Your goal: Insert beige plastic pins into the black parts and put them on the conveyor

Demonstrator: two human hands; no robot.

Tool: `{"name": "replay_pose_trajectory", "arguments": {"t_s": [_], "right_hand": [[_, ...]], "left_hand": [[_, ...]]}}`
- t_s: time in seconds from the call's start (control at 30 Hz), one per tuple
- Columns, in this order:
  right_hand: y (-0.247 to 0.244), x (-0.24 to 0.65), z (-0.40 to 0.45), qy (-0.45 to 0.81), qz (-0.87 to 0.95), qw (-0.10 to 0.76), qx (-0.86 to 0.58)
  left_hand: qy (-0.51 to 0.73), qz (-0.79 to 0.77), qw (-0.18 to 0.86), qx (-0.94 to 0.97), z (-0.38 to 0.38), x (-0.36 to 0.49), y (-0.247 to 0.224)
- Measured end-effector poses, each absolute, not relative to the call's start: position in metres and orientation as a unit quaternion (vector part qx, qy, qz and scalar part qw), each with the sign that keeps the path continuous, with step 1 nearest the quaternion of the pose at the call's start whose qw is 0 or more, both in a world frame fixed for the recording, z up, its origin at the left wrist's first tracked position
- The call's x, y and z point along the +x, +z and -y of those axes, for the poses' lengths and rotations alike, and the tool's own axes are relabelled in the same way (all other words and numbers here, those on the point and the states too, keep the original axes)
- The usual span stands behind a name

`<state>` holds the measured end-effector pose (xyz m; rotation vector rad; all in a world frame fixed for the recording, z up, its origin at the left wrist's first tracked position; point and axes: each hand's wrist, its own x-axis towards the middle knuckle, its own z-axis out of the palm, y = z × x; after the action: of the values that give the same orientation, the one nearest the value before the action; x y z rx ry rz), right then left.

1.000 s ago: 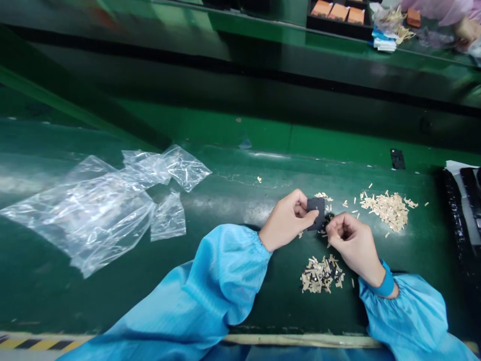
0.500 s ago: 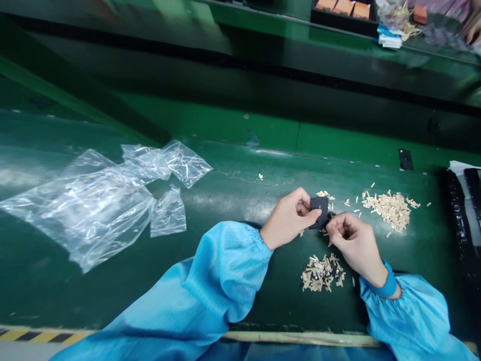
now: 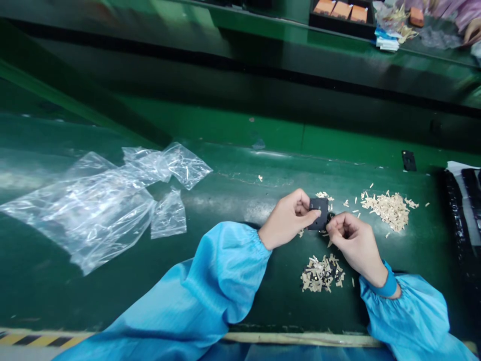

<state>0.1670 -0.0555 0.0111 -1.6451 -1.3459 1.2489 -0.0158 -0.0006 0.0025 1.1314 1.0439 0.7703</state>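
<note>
A flat black plastic plate with small holes is pinched between the thumb and fingers of my left hand. My right hand has its thumb and fingertips pressed together at the plate's right edge; whatever lies in that pinch is too small to make out. Small beige strips lie on the table just behind the plate. Closer to me is a mixed pile of beige and dark bits. A larger pile of beige strips lies to the right of my right hand.
Clear plastic bags cover the left of the green table. Another black plate lies at the back right. Black trays stand at the right edge. On the shelf behind, a black box holds orange blocks; another person's hand is at the top right.
My hands stay almost in place at the plate, which has turned very slightly. The view has shifted a little.
</note>
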Motion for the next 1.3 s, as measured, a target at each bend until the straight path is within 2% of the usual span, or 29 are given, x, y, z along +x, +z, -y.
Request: {"name": "replay_pose_trajectory", "arguments": {"t_s": [0.63,1.03,1.3], "right_hand": [[0.008,0.168,0.055,0.505,0.486,0.35,-0.621],[0.018,0.173,0.05,0.663,0.363,0.36,-0.547],[0.014,0.172,0.054,0.771,0.302,0.359,-0.432]], "left_hand": [[0.357,-0.477,0.634,0.493,0.003,-0.014,0.004],[0.392,-0.403,0.714,0.417,0.008,-0.014,-0.001],[0.405,-0.372,0.744,0.38,0.015,-0.01,-0.004]]}}
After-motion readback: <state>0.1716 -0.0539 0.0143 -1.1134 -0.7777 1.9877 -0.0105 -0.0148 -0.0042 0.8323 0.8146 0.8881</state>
